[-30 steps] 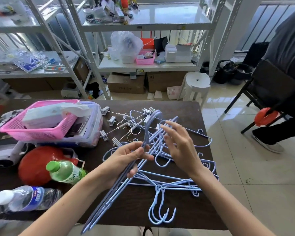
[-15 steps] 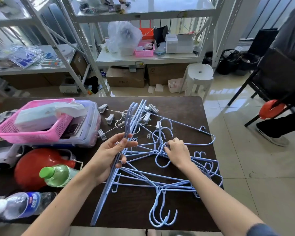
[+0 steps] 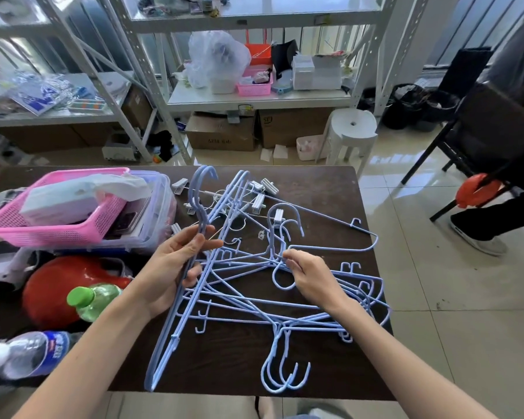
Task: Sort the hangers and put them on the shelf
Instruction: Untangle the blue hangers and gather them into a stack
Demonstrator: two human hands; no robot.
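A tangle of light blue wire hangers (image 3: 248, 300) lies on the dark brown table (image 3: 324, 189). My left hand (image 3: 173, 267) grips a stacked bunch of blue hangers (image 3: 176, 325) near the necks, hooks pointing away, bottom ends at the table's near edge. My right hand (image 3: 310, 275) pinches a hanger in the pile (image 3: 280, 282) by its hook and neck. Several white clip hangers (image 3: 257, 195) lie at the far side of the pile. White metal shelves (image 3: 254, 98) stand beyond the table.
On the table's left: a pink basket (image 3: 58, 225) with tissues on a clear box, a red bag (image 3: 64, 285), a green-capped bottle (image 3: 91, 297) and a water bottle (image 3: 28, 355). A white stool (image 3: 351, 131) and a seated person (image 3: 502, 164) are on the right.
My left hand's bunch swung upright so its hooks point away. My right hand dropped from mid-air onto the pile and closed on a hanger's hook.
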